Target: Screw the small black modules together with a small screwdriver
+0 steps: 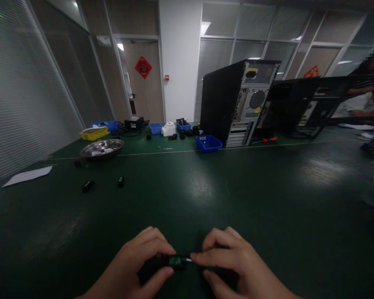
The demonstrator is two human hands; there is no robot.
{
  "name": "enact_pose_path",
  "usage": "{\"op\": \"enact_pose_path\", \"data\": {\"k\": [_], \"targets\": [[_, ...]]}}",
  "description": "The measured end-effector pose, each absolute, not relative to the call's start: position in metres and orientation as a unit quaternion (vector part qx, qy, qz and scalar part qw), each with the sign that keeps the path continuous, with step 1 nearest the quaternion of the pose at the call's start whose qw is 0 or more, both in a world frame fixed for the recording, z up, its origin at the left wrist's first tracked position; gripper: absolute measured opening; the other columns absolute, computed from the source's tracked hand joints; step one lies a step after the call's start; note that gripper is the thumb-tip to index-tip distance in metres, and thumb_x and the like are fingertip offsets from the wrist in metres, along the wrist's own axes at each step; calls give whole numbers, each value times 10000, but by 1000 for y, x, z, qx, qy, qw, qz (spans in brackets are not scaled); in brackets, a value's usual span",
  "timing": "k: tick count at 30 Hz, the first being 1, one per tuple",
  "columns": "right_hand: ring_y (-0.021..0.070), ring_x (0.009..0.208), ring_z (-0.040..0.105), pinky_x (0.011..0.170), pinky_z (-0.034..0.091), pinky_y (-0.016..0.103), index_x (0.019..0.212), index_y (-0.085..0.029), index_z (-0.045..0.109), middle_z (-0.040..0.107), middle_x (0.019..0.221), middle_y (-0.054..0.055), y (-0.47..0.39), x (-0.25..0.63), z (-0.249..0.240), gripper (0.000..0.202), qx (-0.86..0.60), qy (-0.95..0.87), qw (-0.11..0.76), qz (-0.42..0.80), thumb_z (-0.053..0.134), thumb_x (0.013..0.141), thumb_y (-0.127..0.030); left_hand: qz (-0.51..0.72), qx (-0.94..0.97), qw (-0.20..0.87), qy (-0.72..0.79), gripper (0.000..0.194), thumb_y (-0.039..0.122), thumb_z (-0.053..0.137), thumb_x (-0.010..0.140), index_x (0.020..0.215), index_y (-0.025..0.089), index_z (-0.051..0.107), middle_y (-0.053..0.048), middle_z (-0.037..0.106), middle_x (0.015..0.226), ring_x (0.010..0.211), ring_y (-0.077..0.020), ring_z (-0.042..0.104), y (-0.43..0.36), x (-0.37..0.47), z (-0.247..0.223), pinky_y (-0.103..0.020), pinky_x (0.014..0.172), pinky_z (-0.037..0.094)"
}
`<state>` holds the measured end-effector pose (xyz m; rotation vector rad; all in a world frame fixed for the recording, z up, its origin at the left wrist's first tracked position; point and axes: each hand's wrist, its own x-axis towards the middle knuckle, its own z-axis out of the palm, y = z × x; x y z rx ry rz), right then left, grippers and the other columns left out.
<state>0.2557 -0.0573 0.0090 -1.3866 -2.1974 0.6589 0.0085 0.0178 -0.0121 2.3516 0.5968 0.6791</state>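
Near the bottom centre of the head view, a small black device with a green face [175,261] lies between my two hands, low over the green table. My left hand [140,261] grips its left end between thumb and fingers. A short thin silvery piece [188,260] sticks out of the device's right end. The fingertips of my right hand [229,259] are at that piece, with the index finger touching it and the thumb lower down. Two similar small black devices [88,185] [121,181] lie farther off on the left.
A metal dish [102,148], a yellow tray [94,133] and white paper [28,176] are at the left. A blue bin [208,143] stands before a black computer tower [222,101]. Behind it lies a red screwdriver [269,140]. A person [366,97] is at the far right.
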Motion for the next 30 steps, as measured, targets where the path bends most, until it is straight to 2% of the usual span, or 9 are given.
{"op": "enact_pose_path", "data": {"k": [6, 14, 23, 27, 30], "targets": [[214, 854, 638, 729, 425, 325, 1170, -331, 742, 695, 971, 38, -58, 257, 6, 418, -488, -798, 254, 247, 641, 825, -116, 261, 882, 334, 204, 297, 76, 624, 831, 1073, 245, 660, -32, 679, 918, 801, -176, 660, 20, 7, -18, -245, 674, 499], [212, 854, 652, 751, 432, 339, 1182, -321, 739, 706, 965, 50, -57, 255, 9, 387, -475, -806, 246, 253, 634, 856, -141, 267, 874, 354, 196, 290, 78, 670, 812, 1050, 242, 698, -28, 688, 863, 741, -155, 656, 19, 11, -15, -216, 645, 498], [225, 855, 638, 733, 474, 345, 1159, -291, 751, 677, 976, 69, -58, 258, 2, 341, -488, -759, 312, 297, 605, 877, -168, 270, 885, 328, 193, 297, 103, 654, 827, 1072, 270, 663, -22, 680, 881, 760, -169, 649, 22, 8, -22, -229, 648, 492], [229, 864, 636, 748, 490, 358, 1141, -273, 758, 670, 976, 79, -58, 258, 0, 334, -486, -743, 343, 307, 591, 876, -160, 260, 895, 302, 198, 434, 109, 693, 793, 1161, 325, 616, -3, 665, 861, 758, -187, 630, 19, 7, -21, -248, 643, 486], [234, 868, 636, 746, 497, 363, 1139, -265, 759, 674, 980, 85, -58, 257, 2, 332, -483, -741, 351, 308, 586, 877, -157, 264, 893, 294, 215, 486, 178, 748, 802, 1219, 363, 581, 16, 642, 808, 729, -191, 612, 15, 7, -15, -269, 670, 498]]}}
